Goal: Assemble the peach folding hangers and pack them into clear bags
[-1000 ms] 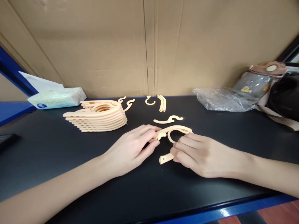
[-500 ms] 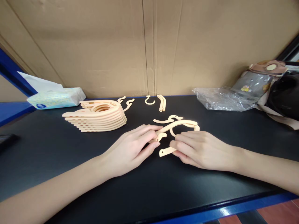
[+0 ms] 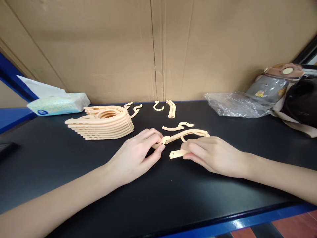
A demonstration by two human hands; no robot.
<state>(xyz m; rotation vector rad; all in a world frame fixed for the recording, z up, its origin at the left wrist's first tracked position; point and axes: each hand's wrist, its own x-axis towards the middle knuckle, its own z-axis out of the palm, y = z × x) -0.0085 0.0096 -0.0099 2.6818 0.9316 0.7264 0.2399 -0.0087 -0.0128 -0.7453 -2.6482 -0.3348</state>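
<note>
Between my two hands is a cream plastic folding clothes hanger, its curved arms partly unfolded. My left hand pinches its left end, where a short wavy piece with a hole shows by the fingertips. Fingers of my right hand are closed round the right side, and a straight end with a hole sticks out to the left of them. The part under my right fingers is hidden. Just behind the hanger lies a loose wavy cream piece, touched by neither hand.
A stack of cream folded hangers stands at the left, with two wavy pieces beside it. Farther back lie a hook and curved strips. A tissue pack, plastic bag, and bottle edge the black table.
My left hand has shifted slightly left and up with the hanger's end. The straight end below my right hand has risen a little, and the hanger's arms lie flatter.
</note>
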